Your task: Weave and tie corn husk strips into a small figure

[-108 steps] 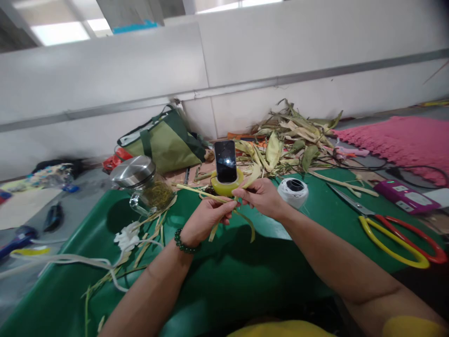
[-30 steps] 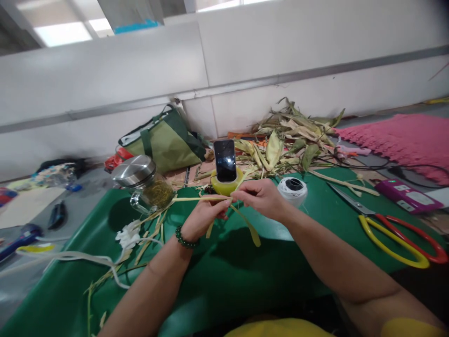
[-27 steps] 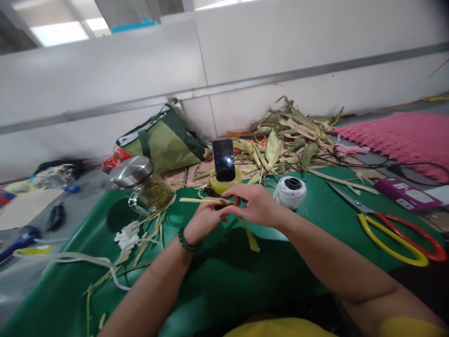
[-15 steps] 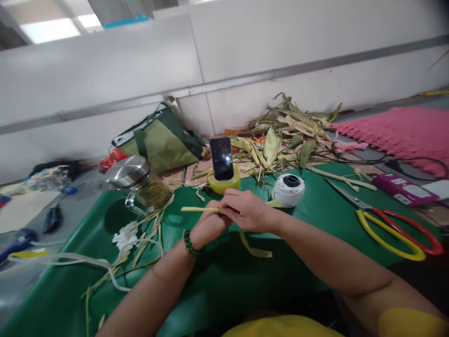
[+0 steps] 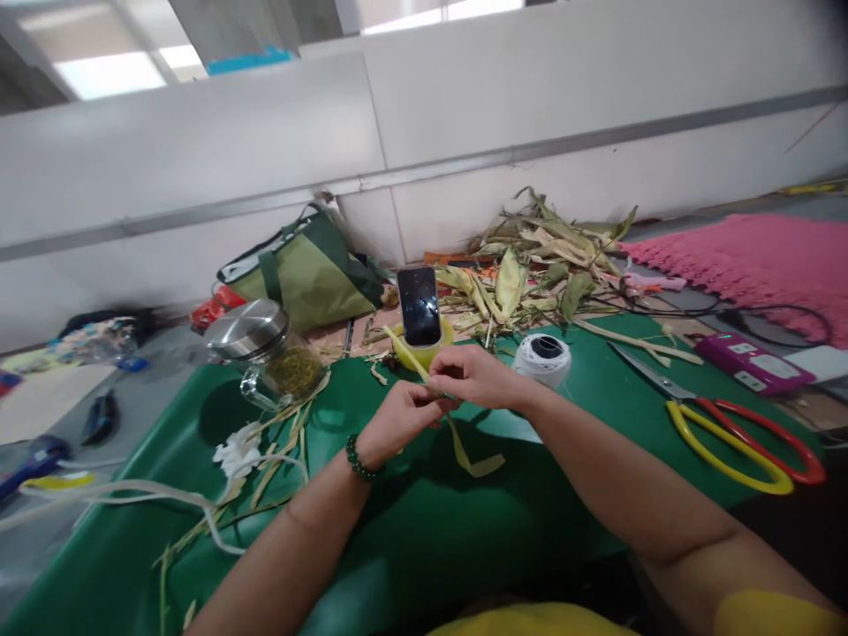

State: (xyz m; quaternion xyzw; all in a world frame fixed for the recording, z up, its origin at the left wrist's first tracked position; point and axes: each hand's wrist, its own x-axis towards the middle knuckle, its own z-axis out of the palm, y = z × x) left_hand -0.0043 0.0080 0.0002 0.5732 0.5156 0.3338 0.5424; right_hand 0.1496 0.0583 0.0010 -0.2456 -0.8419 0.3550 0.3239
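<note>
My left hand [image 5: 402, 420], with a dark green bead bracelet [image 5: 356, 457] at its wrist, pinches a pale yellow-green strip of corn husk [image 5: 407, 351]. My right hand [image 5: 469, 378] meets it from the right, its fingers closed on the same strip. One end of the strip points up and left past the fingers; a longer tail hangs below and bends to the right. Just behind the hands a phone [image 5: 419, 306] leans upright in a roll of yellow tape [image 5: 445, 338]. A spool of white thread [image 5: 541, 359] stands right of my right hand.
On the green mat [image 5: 424, 548] lie scissors [image 5: 715, 433] at right. Left are a glass jar [image 5: 291, 367] with a steel lid, crumpled white tissue [image 5: 238, 449] and a white cable [image 5: 165, 490]. Behind are heaped husks [image 5: 549, 247], a green bag [image 5: 311, 283], a purple power strip [image 5: 755, 360] and pink cloth [image 5: 761, 265].
The strip's free end has swung from pointing left to pointing up and left. My right hand has risen slightly, and the hands overlap less. The view has shifted a little.
</note>
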